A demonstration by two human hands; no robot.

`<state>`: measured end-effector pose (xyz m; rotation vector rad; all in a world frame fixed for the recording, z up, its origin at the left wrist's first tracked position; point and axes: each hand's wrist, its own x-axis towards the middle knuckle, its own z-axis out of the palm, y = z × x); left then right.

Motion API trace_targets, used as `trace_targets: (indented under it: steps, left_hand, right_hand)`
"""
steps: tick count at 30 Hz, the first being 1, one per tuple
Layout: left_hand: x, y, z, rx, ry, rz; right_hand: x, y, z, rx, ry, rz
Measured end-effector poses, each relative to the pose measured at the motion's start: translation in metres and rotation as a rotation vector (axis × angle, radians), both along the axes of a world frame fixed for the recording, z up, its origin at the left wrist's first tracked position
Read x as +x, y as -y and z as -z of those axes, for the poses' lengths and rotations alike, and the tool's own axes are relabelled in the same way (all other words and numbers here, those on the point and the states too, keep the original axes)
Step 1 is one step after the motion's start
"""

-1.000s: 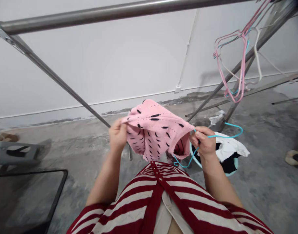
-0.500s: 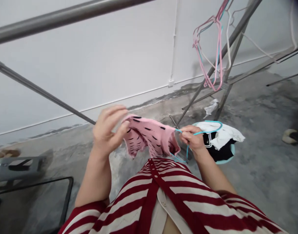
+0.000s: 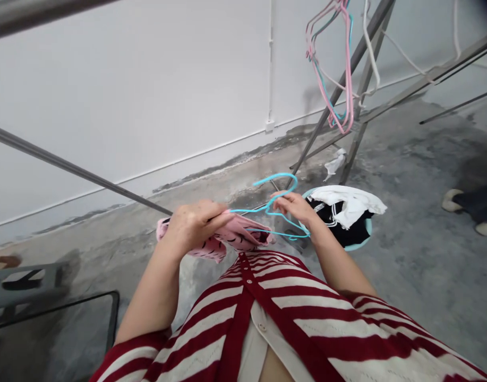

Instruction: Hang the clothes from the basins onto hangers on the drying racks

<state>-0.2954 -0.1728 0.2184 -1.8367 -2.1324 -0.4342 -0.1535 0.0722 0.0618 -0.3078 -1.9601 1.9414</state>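
Observation:
A pink garment (image 3: 245,233) with black dashes hangs in front of my striped top. My left hand (image 3: 195,225) is closed on its upper edge, thumb and fingers pinching the cloth beside one arm of a light-blue hanger (image 3: 281,177). That hanger arm reaches to the garment's edge, and its lower bar passes by the opening. My right hand (image 3: 294,206) grips the hanger near the base of its hook, which curves up and to the left. The hanger's right corner sticks out beyond the cloth, below my right hand.
A light-blue basin (image 3: 362,245) holds white and black clothes on the floor at right. Pink, white and blue hangers (image 3: 349,74) hang from a metal rack (image 3: 358,140). At left are a grey stool (image 3: 24,281) and a black frame. A person's shoe (image 3: 451,201) shows far right.
My left hand has closed on the garment's edge and drawn it left. The hanger's hook has swung from the right to above my right hand. The view has shifted slightly.

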Motion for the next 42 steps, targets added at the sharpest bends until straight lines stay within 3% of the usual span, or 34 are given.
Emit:
trace_targets:
  steps: [2,4,9,11,15,18,21,23,25,28,32,37,40,42]
  left_hand:
    - [-0.002,0.007,-0.004,0.039,0.040,-0.063]
    - [-0.004,0.013,-0.006,0.072,0.081,-0.090]
    - [-0.002,0.029,-0.001,0.086,0.182,-0.068]
    - [-0.001,0.037,0.003,0.101,0.255,-0.070]
    - [-0.002,0.054,0.015,0.205,0.378,-0.145]
    - [-0.008,0.065,0.030,0.305,0.421,-0.295]
    - [-0.014,0.073,0.046,0.418,0.413,-0.408]
    - [-0.018,0.077,0.054,0.480,0.394,-0.430]
    - [-0.021,0.081,0.056,0.501,0.378,-0.409]
    - [-0.023,0.085,0.054,0.458,0.318,-0.343]
    - [-0.018,0.084,0.052,0.357,0.092,-0.383]
    - [-0.004,0.064,0.060,0.316,-0.035,-0.513]
    - [0.003,0.052,0.063,0.301,-0.032,-0.641]
    - [0.005,0.049,0.061,0.262,-0.030,-0.694]
  right_hand:
    - [-0.001,0.003,0.017,0.088,0.127,-0.013]
    - [-0.004,0.017,0.030,0.086,0.152,-0.117]
    - [-0.021,0.064,0.041,0.007,0.102,-0.257]
    - [-0.030,0.074,0.044,-0.085,0.134,-0.221]
    - [-0.042,0.073,0.050,-0.326,0.197,-0.006]
    - [-0.044,0.062,0.043,-0.416,0.184,0.023]
    - [-0.046,0.048,0.025,-0.639,0.039,0.041]
    - [-0.048,0.039,0.010,-0.752,-0.057,0.073]
    - [-0.048,0.030,-0.006,-0.757,-0.081,0.083]
    - [-0.043,0.020,-0.025,-0.634,-0.086,0.142]
    - [-0.033,0.012,-0.037,-0.331,-0.124,0.426]
    - [-0.030,0.007,-0.031,0.146,-0.093,0.781]
    - [-0.032,0.005,-0.025,0.353,-0.082,0.855]
    - [-0.033,0.003,-0.022,0.388,-0.104,0.844]
